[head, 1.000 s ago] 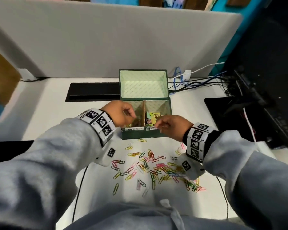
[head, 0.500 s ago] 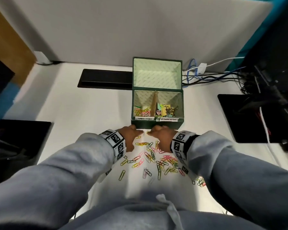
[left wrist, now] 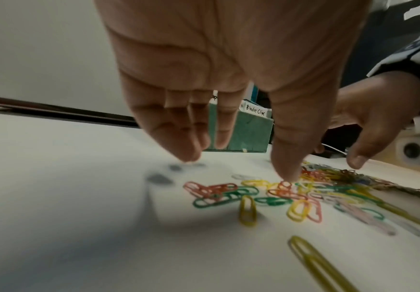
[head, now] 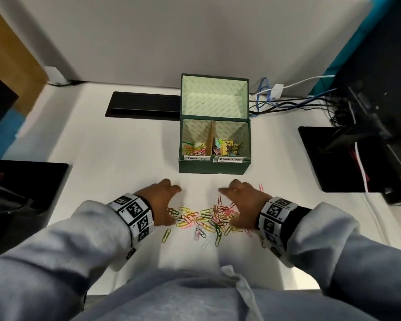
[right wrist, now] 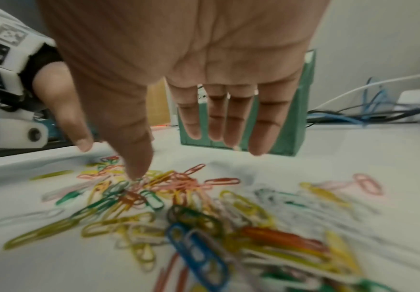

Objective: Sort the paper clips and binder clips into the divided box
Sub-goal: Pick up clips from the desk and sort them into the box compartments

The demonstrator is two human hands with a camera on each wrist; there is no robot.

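Note:
A green divided box (head: 214,166) stands open on the white desk, paper clips in its left compartment (head: 193,148) and binder clips in its right one (head: 229,147). In front of it lies a heap of coloured paper clips (head: 206,218). My left hand (head: 164,200) is at the heap's left side, palm down and fingers straight, its thumb tip on the clips (left wrist: 285,177). At the heap's right side my right hand (head: 241,202) is spread the same way, with its thumb (right wrist: 136,168) touching the clips. Neither hand holds anything.
Behind the box lie a black cable slot (head: 144,107) and a tangle of cables (head: 287,103). Black pads lie at the right (head: 333,158) and the left (head: 21,181). A grey partition (head: 171,38) closes the back. A lone pink clip (head: 261,187) lies right of my right hand.
Both hands have come back from the box's compartments to the desk. They have moved apart to either side of the clip heap, and the clips lie closer together.

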